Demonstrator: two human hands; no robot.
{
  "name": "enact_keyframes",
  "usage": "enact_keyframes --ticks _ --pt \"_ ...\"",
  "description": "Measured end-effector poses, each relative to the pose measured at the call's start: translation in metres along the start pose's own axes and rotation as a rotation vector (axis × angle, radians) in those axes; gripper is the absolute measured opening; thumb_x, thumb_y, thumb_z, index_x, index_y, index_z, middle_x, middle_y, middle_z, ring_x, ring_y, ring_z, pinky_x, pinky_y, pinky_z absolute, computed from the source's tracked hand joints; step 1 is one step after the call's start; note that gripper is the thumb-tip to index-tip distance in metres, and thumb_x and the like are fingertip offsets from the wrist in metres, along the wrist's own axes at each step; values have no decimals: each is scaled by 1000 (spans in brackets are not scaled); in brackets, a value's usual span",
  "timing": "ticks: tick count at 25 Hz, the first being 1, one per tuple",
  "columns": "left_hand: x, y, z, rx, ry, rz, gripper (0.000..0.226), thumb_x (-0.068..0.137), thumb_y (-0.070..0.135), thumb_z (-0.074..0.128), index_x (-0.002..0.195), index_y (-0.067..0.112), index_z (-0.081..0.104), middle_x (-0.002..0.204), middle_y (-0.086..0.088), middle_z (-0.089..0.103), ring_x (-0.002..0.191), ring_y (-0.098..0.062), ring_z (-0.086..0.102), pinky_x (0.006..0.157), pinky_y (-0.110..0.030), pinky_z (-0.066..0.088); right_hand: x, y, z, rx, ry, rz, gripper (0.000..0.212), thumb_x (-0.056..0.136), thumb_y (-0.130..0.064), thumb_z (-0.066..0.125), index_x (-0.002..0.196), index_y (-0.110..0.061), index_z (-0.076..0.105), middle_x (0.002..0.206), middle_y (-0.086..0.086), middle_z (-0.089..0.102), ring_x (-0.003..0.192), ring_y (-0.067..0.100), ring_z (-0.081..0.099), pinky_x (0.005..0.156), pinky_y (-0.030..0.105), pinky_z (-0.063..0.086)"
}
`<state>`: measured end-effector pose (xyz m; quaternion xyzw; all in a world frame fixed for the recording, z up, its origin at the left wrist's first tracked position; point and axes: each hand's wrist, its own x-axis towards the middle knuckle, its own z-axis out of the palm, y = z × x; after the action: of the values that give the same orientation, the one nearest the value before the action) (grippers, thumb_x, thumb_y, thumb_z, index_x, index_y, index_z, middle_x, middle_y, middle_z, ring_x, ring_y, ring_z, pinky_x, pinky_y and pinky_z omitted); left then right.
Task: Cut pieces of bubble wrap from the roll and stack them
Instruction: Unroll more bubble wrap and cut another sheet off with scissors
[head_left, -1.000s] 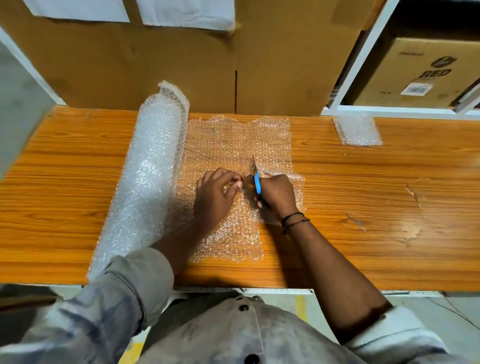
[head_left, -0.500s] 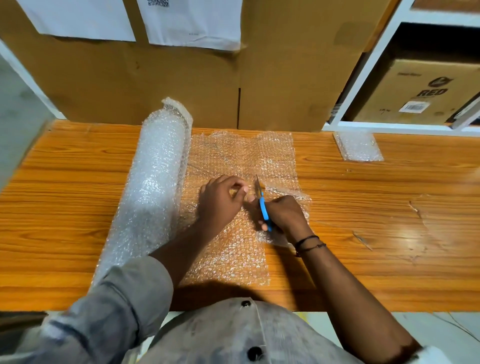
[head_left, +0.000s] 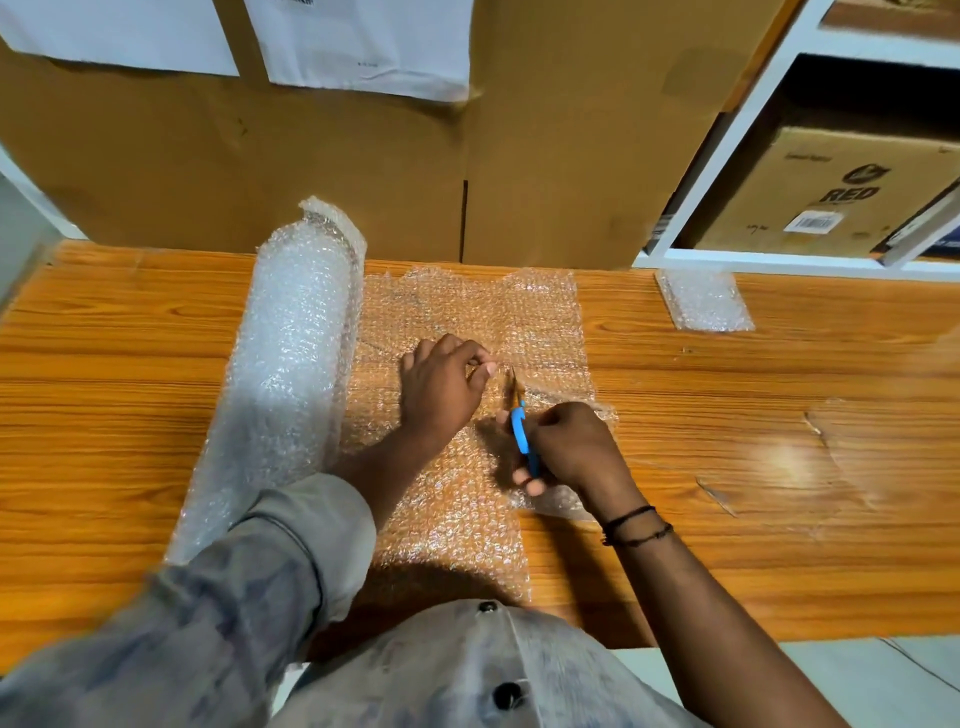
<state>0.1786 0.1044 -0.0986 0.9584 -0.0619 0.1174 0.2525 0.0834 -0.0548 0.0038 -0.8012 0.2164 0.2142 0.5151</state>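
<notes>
Packing storeroom, cardboard boxes (head_left: 841, 197) on white shelving (head_left: 748, 119), wooden workbench (head_left: 779, 415)

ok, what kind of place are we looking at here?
Probably a warehouse packing bench or stockroom. White shelving holds a barcode-labelled cardboard box, big cardboard panels stand behind the wooden table, and a roll of bubble wrap lies on it, partly unrolled.

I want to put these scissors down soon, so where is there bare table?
Bare table lies right of the sheet, nearer than the cut piece, and left of the roll. The middle is crowded: the left hand holds the sheet, the right hand grips the scissors.
</notes>
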Motion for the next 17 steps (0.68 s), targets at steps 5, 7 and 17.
enact_keyframes --ticks 5,7,17 --pt "-1 -4 6 45 -8 23 20 101 46 55 112 34 66 114 8 64 108 -22 53 88 -40 35 -3 -18 2 -205 24 -40 33 100 -22 64 88 8 70 59 15 72 36 20 62 40 24 49" --pt "0 -5 7 45 -15 14 19 100 45 55 112 35 66 114 9 63 108 -22 53 88 -41 35 -2 -24 4 -202 -4 -12 29 100 -21 61 95 7 67 60 15 73 39 20 64 41 25 50" --pt "0 -4 3 -51 -5 4 11 99 40 59 107 36 65 110 12 64 106 -19 52 88 -40 34 19 -20 0 423 -140 89 41 96 -42 70 108 -3 71 70 11 71 53 14 64 43 21 53"
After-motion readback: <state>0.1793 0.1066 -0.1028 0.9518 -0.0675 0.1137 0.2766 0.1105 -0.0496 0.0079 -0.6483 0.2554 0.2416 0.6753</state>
